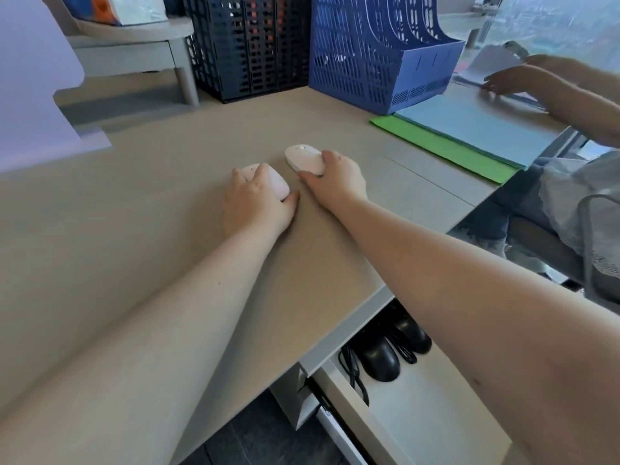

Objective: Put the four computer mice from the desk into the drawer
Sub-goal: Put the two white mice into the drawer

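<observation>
At frame centre we close each hand on a white mouse: left hand (258, 203) grasping one (276, 184), right hand (335, 176) the other (303, 158), both on the table (167, 203). Two black mice (380, 359) already lie in the open drawer (432, 397), lower right, so we judge one trip finishes.

White mice (303, 158), black mice (380, 359), blue rack (369, 62), green folder (446, 146).

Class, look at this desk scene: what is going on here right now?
A person is clearing computer mice off a desk. The left hand grips one white mouse and the right hand grips another white mouse, both still on the desktop. Below, the drawer is open and already holds two black mice, with cables beside them.
</observation>
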A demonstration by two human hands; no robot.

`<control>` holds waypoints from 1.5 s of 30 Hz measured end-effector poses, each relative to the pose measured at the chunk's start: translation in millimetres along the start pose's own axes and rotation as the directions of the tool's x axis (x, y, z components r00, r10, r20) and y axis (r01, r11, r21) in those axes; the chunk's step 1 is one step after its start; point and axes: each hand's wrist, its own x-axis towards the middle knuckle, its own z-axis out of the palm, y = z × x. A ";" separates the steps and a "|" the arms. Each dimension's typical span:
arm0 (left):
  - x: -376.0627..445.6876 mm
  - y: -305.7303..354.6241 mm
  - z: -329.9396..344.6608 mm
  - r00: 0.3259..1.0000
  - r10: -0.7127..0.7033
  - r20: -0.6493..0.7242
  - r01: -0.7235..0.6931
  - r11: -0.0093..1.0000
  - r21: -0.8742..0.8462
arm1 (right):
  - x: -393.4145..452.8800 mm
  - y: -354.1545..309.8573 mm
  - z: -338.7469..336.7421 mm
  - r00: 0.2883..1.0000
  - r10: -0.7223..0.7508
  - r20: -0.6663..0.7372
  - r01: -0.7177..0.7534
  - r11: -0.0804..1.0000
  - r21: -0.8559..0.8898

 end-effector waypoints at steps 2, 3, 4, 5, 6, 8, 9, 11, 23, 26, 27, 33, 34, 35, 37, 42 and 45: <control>-5.3 2.2 -2.9 1.000 -0.006 -0.023 0.005 1.000 -0.025 | -2.2 1.1 -0.9 1.000 0.009 -0.012 -0.009 1.000 -0.002; -9.2 3.0 -4.6 1.000 -0.013 -0.029 0.012 0.999 -0.035 | -5.4 2.1 -1.9 1.000 0.013 -0.016 -0.013 1.000 0.000; -13.3 4.7 -5.4 0.999 -0.017 -0.035 0.015 0.999 -0.043 | -9.1 3.7 -3.6 1.000 0.017 -0.018 -0.017 1.000 0.004; -18.0 6.4 -6.2 0.999 -0.021 -0.041 0.019 0.999 -0.049 | -14.6 5.3 -6.3 1.000 0.022 -0.015 -0.022 1.000 0.007; -24.2 9.1 -7.1 0.999 -0.027 -0.045 0.025 0.998 -0.050 | -21.7 7.1 -10.0 1.000 0.024 -0.011 -0.024 1.000 0.009; -38.9 15.8 -7.0 0.999 -0.028 -0.041 0.026 0.998 -0.052 | -37.4 12.4 -19.4 1.000 0.026 -0.007 -0.026 1.000 0.016; -48.3 20.4 -5.9 0.999 -0.022 -0.031 0.020 0.998 -0.055 | -46.3 15.9 -25.4 1.000 0.030 -0.007 -0.030 0.999 0.025; -69.7 30.6 -3.6 1.000 0.004 -0.011 -0.004 0.998 -0.064 | -65.4 24.6 -37.6 0.999 0.036 -0.008 -0.035 0.998 0.046; -181.6 74.7 1.3 0.991 0.121 0.053 -0.119 0.992 -0.050 | -194.9 90.4 -103.8 0.988 0.152 -0.034 -0.138 0.956 0.258; -210.4 82.0 4.7 0.983 0.179 0.048 -0.176 0.982 -0.062 | -215.2 115.3 -115.4 0.979 0.202 -0.033 -0.187 0.949 0.252; -220.0 85.2 7.5 0.980 0.194 0.053 -0.190 0.980 -0.063 | -221.5 125.0 -119.2 0.974 0.224 -0.024 -0.212 0.948 0.239; -260.3 95.4 39.2 0.966 0.176 0.189 -0.166 0.984 -0.066 | -242.7 186.9 -120.4 0.939 0.322 0.123 -0.330 0.942 0.053; -264.3 95.5 46.2 0.964 0.164 0.210 -0.158 0.986 -0.044 | -243.4 195.1 -117.6 0.931 0.326 0.167 -0.333 0.943 0.017; -268.1 95.4 52.8 0.961 0.146 0.236 -0.146 0.989 -0.016 | -244.4 202.0 -114.4 0.920 0.336 0.204 -0.338 0.941 -0.023; -273.4 94.4 66.3 0.944 0.102 0.313 -0.121 0.992 0.043 | -245.1 210.7 -108.2 0.904 0.344 0.253 -0.333 0.939 -0.088; -285.9 85.7 101.3 0.892 0.020 0.452 -0.093 0.986 0.141 | -241.8 228.8 -87.9 0.867 0.333 0.370 -0.278 0.941 -0.194; -296.1 85.2 119.2 0.859 0.011 0.511 -0.124 0.975 0.187 | -243.0 237.9 -77.5 0.843 0.350 0.408 -0.285 0.934 -0.214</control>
